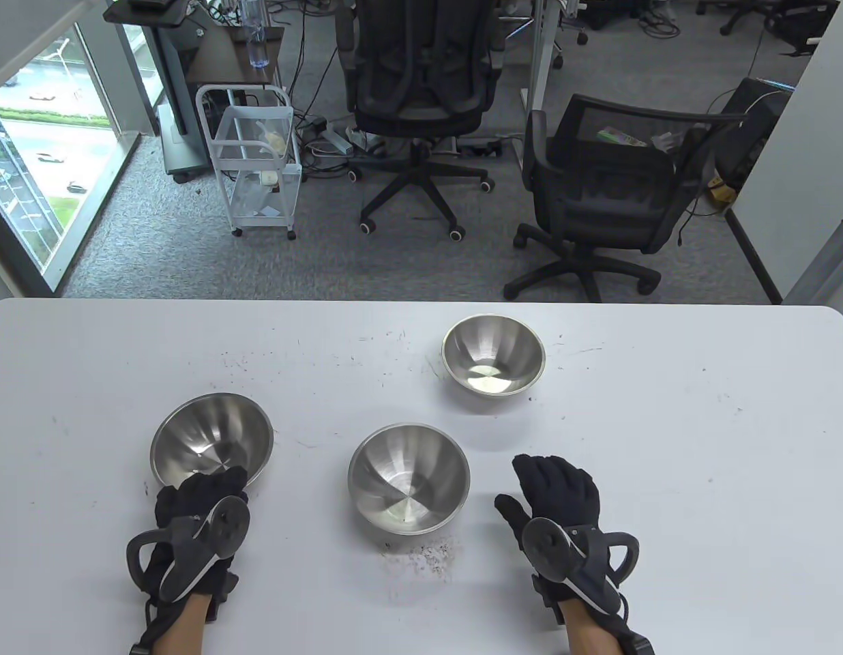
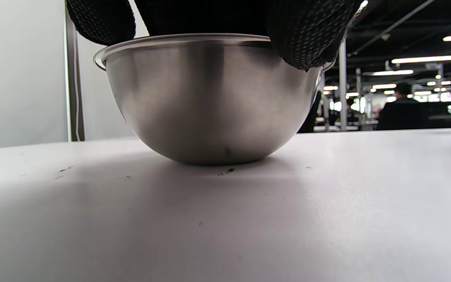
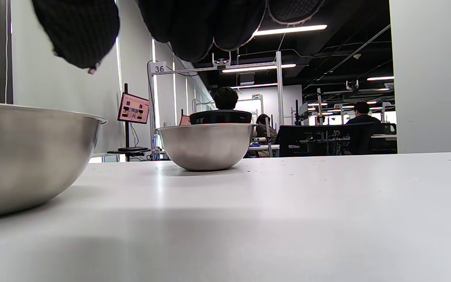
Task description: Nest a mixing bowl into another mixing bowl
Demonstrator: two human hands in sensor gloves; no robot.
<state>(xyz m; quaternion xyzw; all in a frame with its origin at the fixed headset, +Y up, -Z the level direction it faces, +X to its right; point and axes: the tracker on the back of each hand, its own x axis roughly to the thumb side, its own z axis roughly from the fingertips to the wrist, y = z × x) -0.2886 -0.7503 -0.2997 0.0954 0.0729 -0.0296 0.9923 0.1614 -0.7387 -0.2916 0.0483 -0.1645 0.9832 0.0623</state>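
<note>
Three steel mixing bowls stand apart on the white table [image 1: 667,423], each with nothing in it: the left bowl [image 1: 210,440] at lower left, the middle bowl [image 1: 409,477] at lower centre, the far bowl [image 1: 494,355] above it. The left hand [image 1: 202,508] grips the left bowl's near rim; the left wrist view shows fingers [image 2: 307,35] draped over that rim, the base resting on the table. The right hand [image 1: 556,495] lies spread wide, holding nothing, just right of the middle bowl.

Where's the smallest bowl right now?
Table view: the smallest bowl sits at the far centre-right of the table, beyond the middle bowl, untouched.
</note>
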